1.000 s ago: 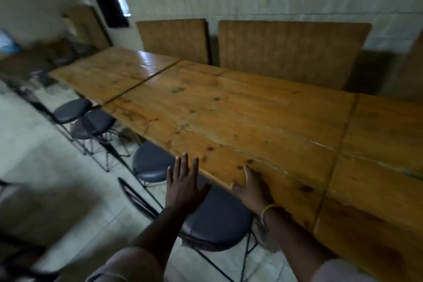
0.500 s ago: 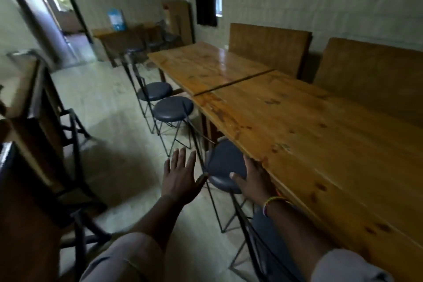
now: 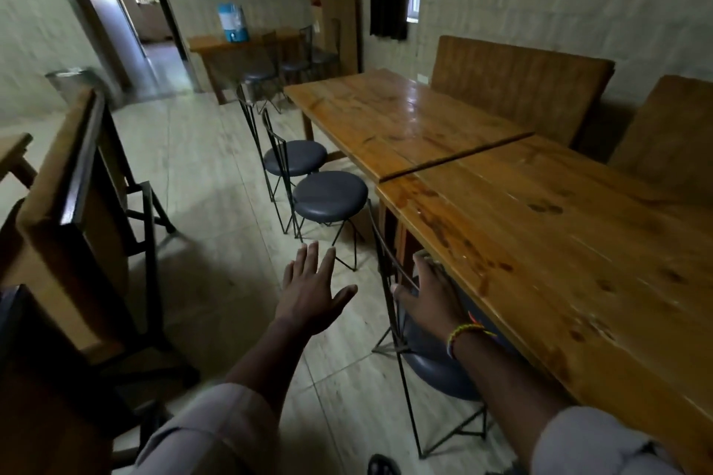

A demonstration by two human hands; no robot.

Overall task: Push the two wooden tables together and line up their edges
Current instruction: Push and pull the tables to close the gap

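**Two worktops nearly flush, both hands off them**

The near worktop (image 3: 559, 243) fills the right side of the room, its long edge running toward the person. The far worktop (image 3: 389, 119) sits end to end with it, a thin dark seam between them. At the aisle side the far one's corner juts out a little past the near one's corner, so the long edges are not quite in line. Padded bench backs (image 3: 517, 81) stand against the wall behind both.

Along the aisle, two round stools (image 3: 330, 195) stand just beside the far worktop's edge, one behind the other. A third stool (image 3: 440, 370) sits half under the near worktop, its wire back rising in front of the right hand.

The left hand (image 3: 310, 295) hangs over the floor tiles, palm down, fingers spread wide, its grip holding nothing and touching nothing. The right hand (image 3: 432, 295) reaches low beside the near worktop's edge, fingers extended and loosely spread; it lies by the stool's wire back, but I cannot tell whether it touches wire or wood, and it is closed on nothing. A beaded bracelet (image 3: 463, 334) circles that wrist.
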